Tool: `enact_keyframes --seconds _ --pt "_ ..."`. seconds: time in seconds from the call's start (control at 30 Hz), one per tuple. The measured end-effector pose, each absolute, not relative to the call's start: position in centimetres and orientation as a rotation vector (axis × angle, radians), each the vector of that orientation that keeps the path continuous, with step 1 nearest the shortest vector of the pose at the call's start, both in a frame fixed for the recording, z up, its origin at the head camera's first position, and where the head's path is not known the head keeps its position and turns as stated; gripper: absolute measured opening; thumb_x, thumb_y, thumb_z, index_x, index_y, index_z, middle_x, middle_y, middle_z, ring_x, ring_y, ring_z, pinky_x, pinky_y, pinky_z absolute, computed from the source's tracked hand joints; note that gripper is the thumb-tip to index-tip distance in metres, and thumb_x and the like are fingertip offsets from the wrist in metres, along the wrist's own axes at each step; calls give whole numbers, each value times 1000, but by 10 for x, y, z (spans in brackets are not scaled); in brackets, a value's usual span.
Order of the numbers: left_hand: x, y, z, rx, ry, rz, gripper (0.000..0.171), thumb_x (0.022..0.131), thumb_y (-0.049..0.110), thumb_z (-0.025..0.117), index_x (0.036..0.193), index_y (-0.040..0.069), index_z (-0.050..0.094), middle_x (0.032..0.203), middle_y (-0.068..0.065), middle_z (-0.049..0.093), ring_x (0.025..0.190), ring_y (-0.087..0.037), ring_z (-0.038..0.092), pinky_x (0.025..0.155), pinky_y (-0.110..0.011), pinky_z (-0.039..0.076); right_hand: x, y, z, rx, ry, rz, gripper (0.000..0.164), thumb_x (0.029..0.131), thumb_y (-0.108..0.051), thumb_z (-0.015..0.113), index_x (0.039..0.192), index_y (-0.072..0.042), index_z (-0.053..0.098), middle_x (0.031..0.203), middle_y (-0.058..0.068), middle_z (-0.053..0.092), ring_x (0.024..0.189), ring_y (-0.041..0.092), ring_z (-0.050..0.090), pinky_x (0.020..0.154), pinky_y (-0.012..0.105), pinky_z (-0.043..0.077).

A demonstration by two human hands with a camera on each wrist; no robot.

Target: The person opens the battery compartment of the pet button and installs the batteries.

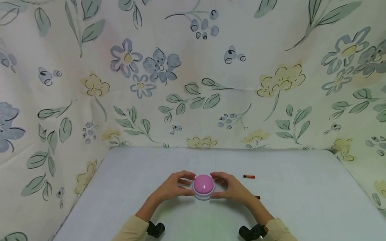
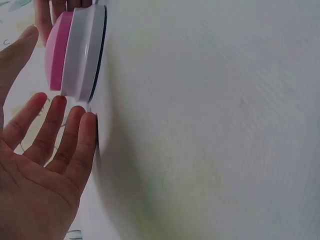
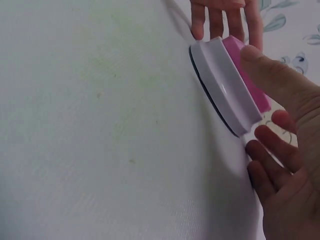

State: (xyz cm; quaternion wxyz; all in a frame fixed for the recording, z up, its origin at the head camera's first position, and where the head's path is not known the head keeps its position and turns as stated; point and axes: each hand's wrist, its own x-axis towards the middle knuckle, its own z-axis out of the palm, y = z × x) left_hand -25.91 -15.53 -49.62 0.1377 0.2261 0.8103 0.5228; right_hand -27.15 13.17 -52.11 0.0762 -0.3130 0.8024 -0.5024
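Observation:
A round white button with a pink domed top (image 1: 203, 184) sits on the white table between both hands. At its left side is my left hand (image 1: 174, 184), with the thumb towards me and the fingers on the far side. My right hand (image 1: 230, 187) mirrors it on the other side. In the left wrist view, the left fingers (image 2: 52, 130) are extended beside the white rim. The right wrist view shows the right thumb (image 3: 272, 75) in front of the pink top, its fingers near the rim. Whether any fingertips touch the button is unclear.
One small orange and black battery (image 1: 249, 176) lies right of the button, towards the back. A second similar piece (image 1: 257, 197) is partly hidden behind the right wrist. Floral cloth (image 1: 195, 97) hangs behind the table and along its sides.

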Motion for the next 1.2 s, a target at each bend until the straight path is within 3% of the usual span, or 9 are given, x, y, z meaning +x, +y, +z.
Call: enact_keyframes --seconds 0.47,0.9,1.2 --pt "-258 -140 -502 635 2546 1407 52 83 14 87 129 2 65 124 -10 64 104 -28 65 87 -40 55 -272 121 -519 -967 2457 -1494 58 85 -21 85 134 0 61 128 9 64 115 27 61 97 44 50" --pt "-252 -137 -493 669 2490 1503 53 87 21 84 135 9 63 133 -6 60 118 -33 60 90 -41 54 -263 130 -511 -932 2448 -1553 61 87 -27 85 138 -5 61 133 7 63 118 27 61 95 39 51" --pt "-245 -129 -481 680 2464 1564 54 88 19 83 137 11 61 136 -5 60 120 -32 60 92 -42 53 -256 137 -500 -921 2392 -1654 60 87 -24 85 138 -6 60 134 9 61 119 30 60 98 46 49"
